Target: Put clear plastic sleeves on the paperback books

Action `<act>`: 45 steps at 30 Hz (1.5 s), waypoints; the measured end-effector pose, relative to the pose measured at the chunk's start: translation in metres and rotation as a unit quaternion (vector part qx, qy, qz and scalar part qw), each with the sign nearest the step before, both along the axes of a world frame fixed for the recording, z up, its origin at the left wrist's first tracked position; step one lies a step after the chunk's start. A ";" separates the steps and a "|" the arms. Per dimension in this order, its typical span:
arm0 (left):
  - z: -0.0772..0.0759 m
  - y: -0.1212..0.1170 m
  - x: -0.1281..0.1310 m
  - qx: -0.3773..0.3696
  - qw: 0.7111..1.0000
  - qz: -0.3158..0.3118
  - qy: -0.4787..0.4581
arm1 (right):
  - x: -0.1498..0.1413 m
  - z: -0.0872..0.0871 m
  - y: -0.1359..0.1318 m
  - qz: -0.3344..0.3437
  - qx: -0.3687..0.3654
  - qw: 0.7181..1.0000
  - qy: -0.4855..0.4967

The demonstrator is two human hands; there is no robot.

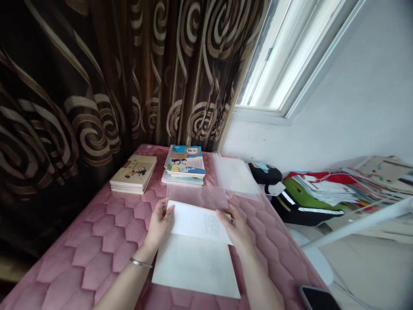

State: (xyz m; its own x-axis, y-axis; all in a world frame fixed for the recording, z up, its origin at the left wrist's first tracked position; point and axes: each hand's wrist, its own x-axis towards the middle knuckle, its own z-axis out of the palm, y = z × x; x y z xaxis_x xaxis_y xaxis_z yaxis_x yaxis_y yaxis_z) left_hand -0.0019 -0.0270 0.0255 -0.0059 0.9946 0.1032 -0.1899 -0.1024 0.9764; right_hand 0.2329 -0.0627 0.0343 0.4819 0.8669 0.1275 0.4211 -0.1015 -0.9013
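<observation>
An opened book (193, 262) lies in front of me, its pale cover flat on the quilted pink surface and a page with small printed text turned up toward the far side. My left hand (160, 221) pinches the left edge of the book, thumb on top. On the opposite edge, my right hand (235, 221) grips it the same way, thumb over the page. Beyond the book, a clear plastic book cover (196, 193) spreads out from under it; how far the book sits inside it I cannot tell.
Tan books (134, 174) are stacked at the back left. Colourful textbooks (185, 165) form a pile at the back middle. More clear plastic sheets (237, 174) lie right of them. A phone (318, 297) is at the near right edge. Papers and bags (303, 193) crowd the right side.
</observation>
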 end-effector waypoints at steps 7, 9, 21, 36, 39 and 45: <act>0.004 -0.004 -0.002 -0.012 1.000 0.009 0.013 | -0.007 -0.006 0.002 0.044 0.007 0.987 0.157; 0.006 -0.005 -0.002 -0.015 1.000 0.005 0.004 | -0.008 -0.008 0.003 0.046 0.010 0.985 0.168; 0.003 -0.004 0.002 0.015 0.999 0.044 0.005 | 0.003 -0.001 0.001 -0.022 0.052 0.979 0.197; 0.008 -0.007 0.001 0.006 0.999 0.045 0.019 | -0.002 0.000 -0.001 -0.007 0.029 0.981 0.191; 0.008 -0.008 0.001 0.007 0.999 0.045 0.024 | -0.003 -0.003 0.002 -0.023 0.041 0.975 0.215; 0.008 -0.008 0.001 0.005 0.999 0.043 0.015 | -0.001 -0.004 0.004 -0.005 0.067 0.957 0.282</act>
